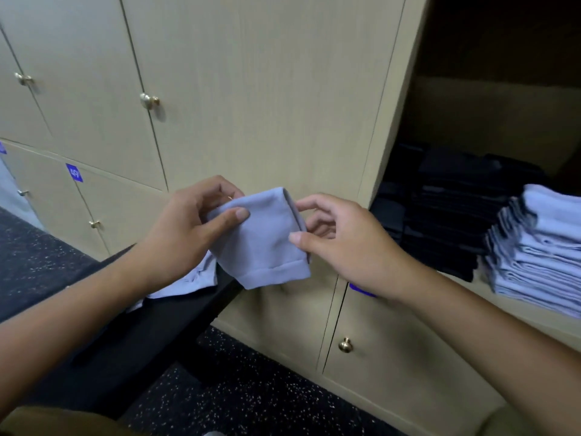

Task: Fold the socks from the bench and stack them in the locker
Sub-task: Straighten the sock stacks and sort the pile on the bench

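Folded light blue sock [264, 237] pinched in left hand [185, 228], thumb on top; right hand [339, 243] touches its edge, fingers loosely curled. Locker [534, 322] already holds a light blue stack [540, 250] and a black stack [452, 212]; more pale socks [188, 278] remain at the bench [151, 335] far edge; judged well advanced, unfinished.

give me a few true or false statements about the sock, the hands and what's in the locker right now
1. The left hand holds the folded light blue sock. True.
2. The right hand rests on the bench. False: it is raised at the sock's right edge.
3. The open locker holds a light blue stack and a black stack. True.
4. The black stack stands right of the light blue one. False: it stands to its left.
5. No socks remain on the bench. False: light blue fabric lies there.
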### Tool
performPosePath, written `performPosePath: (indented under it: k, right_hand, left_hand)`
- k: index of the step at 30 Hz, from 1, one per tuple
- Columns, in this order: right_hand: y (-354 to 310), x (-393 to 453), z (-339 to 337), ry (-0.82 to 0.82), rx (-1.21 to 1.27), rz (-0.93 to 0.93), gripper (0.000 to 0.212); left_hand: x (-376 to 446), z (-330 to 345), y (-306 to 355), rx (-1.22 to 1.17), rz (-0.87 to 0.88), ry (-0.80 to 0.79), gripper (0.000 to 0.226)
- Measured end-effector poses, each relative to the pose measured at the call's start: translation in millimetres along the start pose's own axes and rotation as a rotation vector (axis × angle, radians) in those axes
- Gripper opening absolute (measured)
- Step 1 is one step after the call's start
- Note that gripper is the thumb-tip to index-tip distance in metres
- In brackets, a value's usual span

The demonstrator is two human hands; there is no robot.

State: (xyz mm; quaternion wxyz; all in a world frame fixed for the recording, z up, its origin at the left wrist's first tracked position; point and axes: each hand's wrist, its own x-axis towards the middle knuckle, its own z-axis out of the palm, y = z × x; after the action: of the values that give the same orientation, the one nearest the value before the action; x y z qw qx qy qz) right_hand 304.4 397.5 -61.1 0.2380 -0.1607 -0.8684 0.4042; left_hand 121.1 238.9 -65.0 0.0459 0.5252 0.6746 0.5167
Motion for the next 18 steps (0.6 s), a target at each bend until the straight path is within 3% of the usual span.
performPosePath:
  k: [6, 10, 18]
  right_hand:
    - [-5, -16, -23, 0.198, 0.116, 0.054, 0.007]
    - [-6, -31, -47, 0.342, 0.220, 0.094, 0.008]
    - [0, -59, -90, 0.502, 0.385, 0.215, 0.015]
  left_hand:
    - [5, 28, 29, -0.171, -0.040, 0.067, 0.012]
    - [13, 47, 56, -0.202, -0.031, 0.080, 0.029]
    - [21, 92, 96, -0.304, -0.062, -0.067, 0.019]
